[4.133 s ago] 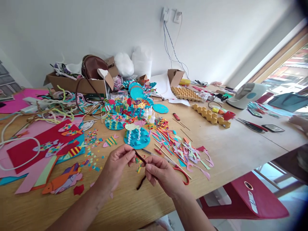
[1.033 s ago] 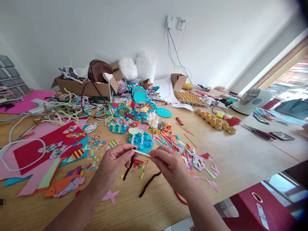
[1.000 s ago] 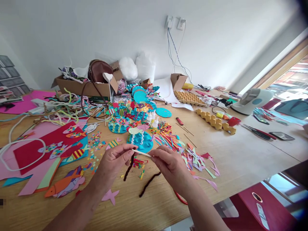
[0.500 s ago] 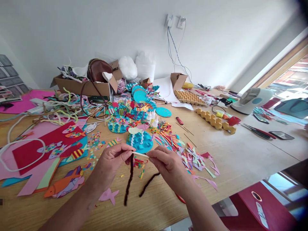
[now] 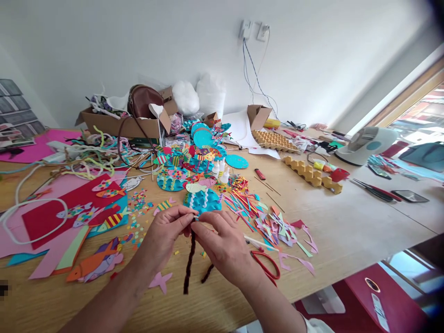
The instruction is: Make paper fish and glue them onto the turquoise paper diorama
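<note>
My left hand (image 5: 169, 231) is closed in a pinch, and a small white end of a stick shows at its fingertips. From the meeting point of both hands a dark brown fuzzy pipe cleaner (image 5: 189, 266) hangs down. My right hand (image 5: 224, 245) pinches at its top, fingertips touching those of the left. To the right of that hand a white stick (image 5: 261, 243) sticks out; whether it runs through the palm is hidden. Part of a second dark pipe cleaner (image 5: 207, 274) shows below the right hand. Red-handled scissors (image 5: 268, 268) lie beside my right wrist.
Ahead stands a blue base with egg-carton bumps (image 5: 203, 200) and paper fish. Paper scraps (image 5: 277, 226) lie to the right, coloured paper sheets (image 5: 38, 226) to the left. A pink paper fish (image 5: 161, 281) lies near my left forearm. Glue bottles (image 5: 222, 171) stand farther back.
My right hand has moved left until its fingertips meet the left hand's. The stick between them is now mostly covered, while a white length and the scissors show at right.
</note>
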Demonstrator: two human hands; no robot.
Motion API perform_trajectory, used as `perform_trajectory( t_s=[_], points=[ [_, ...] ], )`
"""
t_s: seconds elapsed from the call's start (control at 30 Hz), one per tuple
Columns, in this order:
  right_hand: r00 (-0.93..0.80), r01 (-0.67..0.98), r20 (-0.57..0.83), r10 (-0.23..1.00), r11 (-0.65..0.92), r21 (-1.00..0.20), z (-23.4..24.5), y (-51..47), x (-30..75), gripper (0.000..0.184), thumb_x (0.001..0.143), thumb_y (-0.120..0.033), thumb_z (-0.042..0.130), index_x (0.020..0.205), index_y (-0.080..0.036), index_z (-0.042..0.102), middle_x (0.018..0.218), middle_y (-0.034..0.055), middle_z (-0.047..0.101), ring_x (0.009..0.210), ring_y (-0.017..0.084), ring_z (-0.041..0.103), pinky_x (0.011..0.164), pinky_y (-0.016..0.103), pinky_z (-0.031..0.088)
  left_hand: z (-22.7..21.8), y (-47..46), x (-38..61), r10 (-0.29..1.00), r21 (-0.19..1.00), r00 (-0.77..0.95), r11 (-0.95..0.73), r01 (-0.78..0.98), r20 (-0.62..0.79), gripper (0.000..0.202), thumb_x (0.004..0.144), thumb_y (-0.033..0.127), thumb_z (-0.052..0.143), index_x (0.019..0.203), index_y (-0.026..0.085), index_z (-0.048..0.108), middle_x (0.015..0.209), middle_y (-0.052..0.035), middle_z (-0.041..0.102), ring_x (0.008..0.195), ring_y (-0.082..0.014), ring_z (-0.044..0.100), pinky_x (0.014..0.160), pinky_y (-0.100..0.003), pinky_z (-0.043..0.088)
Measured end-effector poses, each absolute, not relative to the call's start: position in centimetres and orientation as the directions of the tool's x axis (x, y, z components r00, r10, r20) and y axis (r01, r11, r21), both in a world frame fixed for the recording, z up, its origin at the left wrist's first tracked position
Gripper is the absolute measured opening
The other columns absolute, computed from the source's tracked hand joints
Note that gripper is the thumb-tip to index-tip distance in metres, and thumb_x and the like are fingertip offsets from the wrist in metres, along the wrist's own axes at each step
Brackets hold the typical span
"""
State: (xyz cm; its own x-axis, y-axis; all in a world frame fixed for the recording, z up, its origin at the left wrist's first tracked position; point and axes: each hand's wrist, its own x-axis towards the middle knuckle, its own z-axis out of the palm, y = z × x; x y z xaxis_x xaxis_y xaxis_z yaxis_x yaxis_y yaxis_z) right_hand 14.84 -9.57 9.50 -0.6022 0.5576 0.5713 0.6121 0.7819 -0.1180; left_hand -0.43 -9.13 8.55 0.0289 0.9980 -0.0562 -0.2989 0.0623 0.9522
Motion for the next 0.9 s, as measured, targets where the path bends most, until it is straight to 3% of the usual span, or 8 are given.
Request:
perform_trajectory(
  t_s=[0.17, 0.27, 0.4, 0.57, 0.63, 0.73, 0.9],
  points=[
    [-0.587, 0.592, 0.577, 0.568, 0.787, -0.173, 9.5, -9.6, 15.0, 0.022, 0.092, -0.019, 0.039, 0.095, -0.02, 0.062, 0.09, 0.0054, 0.063, 0.078, 0.015, 0.052, 0.067, 0.028, 0.039, 8.1, -9.3, -0.3, 0.996, 0.957, 0.063, 0.08, -0.28, -0.065, 0.01, 0.066, 0.025, 0.066, 0.069, 0.016, 0.069, 0.059, 0.0, 0.059, 0.053, -0.0096, 0.047, 0.051, -0.02, 0.038],
    [-0.524, 0.547, 0.59, 0.615, 0.773, -0.321, 9.6, -9.6, 14.9, 0.022, 0.09, -0.016, 0.041, 0.086, -0.019, 0.062, 0.082, 0.0041, 0.061, 0.073, 0.013, 0.053, 0.064, 0.025, 0.04, 7.9, -9.6, -0.1, 0.994, 0.974, 0.107, 0.05, -0.221, -0.027, 0.011, 0.069, 0.026, 0.064, 0.07, 0.016, 0.068, 0.056, 0.0006, 0.057, 0.051, -0.0102, 0.048, 0.049, -0.02, 0.038],
    [-0.325, 0.442, 0.565, 0.758, 0.65, -0.618, 9.8, -9.5, 14.5, 0.017, 0.086, -0.016, 0.045, 0.072, -0.018, 0.056, 0.071, 0.0016, 0.056, 0.066, 0.011, 0.051, 0.058, 0.022, 0.039, 7.6, -10.2, 0.0, 0.981, 0.984, 0.08, -0.179, 0.009, 0.178, 0.011, 0.076, 0.021, 0.056, 0.072, 0.017, 0.066, 0.06, 0.0007, 0.059, 0.057, -0.0115, 0.053, 0.054, -0.021, 0.042],
    [-0.173, 0.295, 0.375, 0.911, 0.411, -0.863, 9.1, -9.1, 14.0, 0.017, 0.079, -0.021, 0.051, 0.063, -0.019, 0.047, 0.062, -0.0017, 0.049, 0.06, 0.012, 0.047, 0.054, 0.023, 0.036, 7.2, -10.8, 0.1, 0.895, 0.875, 0.064, -0.445, 0.19, 0.441, 0.013, 0.078, 0.014, 0.054, 0.073, 0.019, 0.064, 0.065, 0.0022, 0.059, 0.059, -0.0094, 0.054, 0.057, -0.018, 0.043],
    [-0.161, 0.266, 0.308, 0.938, 0.342, -0.901, 8.9, -9.0, 13.9, 0.017, 0.078, -0.024, 0.052, 0.063, -0.019, 0.046, 0.06, -0.0023, 0.048, 0.059, 0.012, 0.045, 0.053, 0.023, 0.035, 7.1, -10.9, 0.2, 0.901, 0.886, 0.042, -0.433, 0.167, 0.432, 0.013, 0.077, 0.012, 0.055, 0.073, 0.019, 0.065, 0.063, 0.0031, 0.06, 0.058, -0.0087, 0.054, 0.057, -0.017, 0.043],
    [-0.149, 0.28, 0.244, 0.958, 0.277, -0.919, 9.1, -9.2, 13.8, 0.018, 0.077, -0.026, 0.051, 0.062, -0.019, 0.045, 0.059, -0.0025, 0.046, 0.057, 0.012, 0.044, 0.052, 0.023, 0.034, 7.0, -10.8, 0.4, 0.955, 0.954, 0.004, -0.297, 0.032, 0.297, 0.012, 0.076, 0.014, 0.057, 0.073, 0.02, 0.066, 0.061, 0.004, 0.062, 0.057, -0.0084, 0.056, 0.055, -0.016, 0.044],
    [-0.12, 0.437, 0.235, 0.965, 0.264, -0.86, 10.1, -9.1, 13.5, 0.017, 0.076, -0.021, 0.051, 0.06, -0.018, 0.046, 0.056, -0.0037, 0.046, 0.054, 0.01, 0.043, 0.049, 0.021, 0.031, 6.6, -10.7, 0.7, 0.994, 0.972, 0.028, -0.095, -0.213, 0.104, 0.004, 0.073, 0.018, 0.062, 0.071, 0.019, 0.066, 0.06, 0.0032, 0.064, 0.056, -0.0084, 0.057, 0.054, -0.016, 0.044]
  ],
)
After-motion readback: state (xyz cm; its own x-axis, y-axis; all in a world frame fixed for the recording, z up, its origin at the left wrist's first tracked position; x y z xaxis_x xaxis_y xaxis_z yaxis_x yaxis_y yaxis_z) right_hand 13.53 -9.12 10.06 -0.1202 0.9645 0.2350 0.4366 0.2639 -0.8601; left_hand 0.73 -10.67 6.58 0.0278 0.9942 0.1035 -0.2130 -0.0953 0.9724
